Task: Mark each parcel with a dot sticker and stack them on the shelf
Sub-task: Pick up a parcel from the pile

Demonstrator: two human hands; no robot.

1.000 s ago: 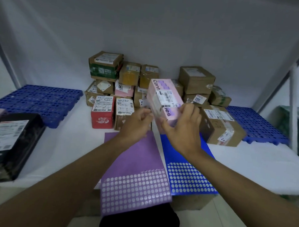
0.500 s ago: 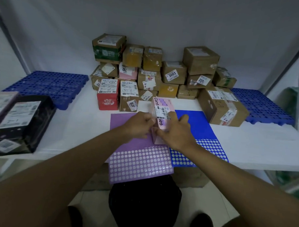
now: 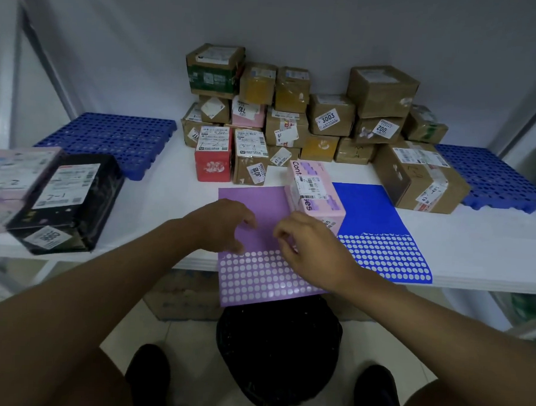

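A pink parcel (image 3: 315,191) with a white shipping label rests on the white shelf (image 3: 480,242), straddling the purple sticker sheet (image 3: 251,275) and the blue sticker sheet (image 3: 382,235). Both sheets carry rows of pale dots along their near part. My left hand (image 3: 226,224) hovers over the purple sheet with curled fingers apart, holding nothing. My right hand (image 3: 313,251) sits just in front of the pink parcel, over the purple sheet's dots, thumb and forefinger pinched together; whether a sticker is between them is too small to tell.
A pile of brown, red and pink parcels (image 3: 295,121) stands at the back of the shelf, a large brown box (image 3: 421,175) at right. Blue perforated mats (image 3: 116,138) lie at both ends. A black parcel (image 3: 67,200) sits at left. A black bag (image 3: 278,350) lies on the floor below.
The pink parcel has been lowered from mid-air onto the shelf and both hands have let go of it. The hands have moved back toward the purple sheet.
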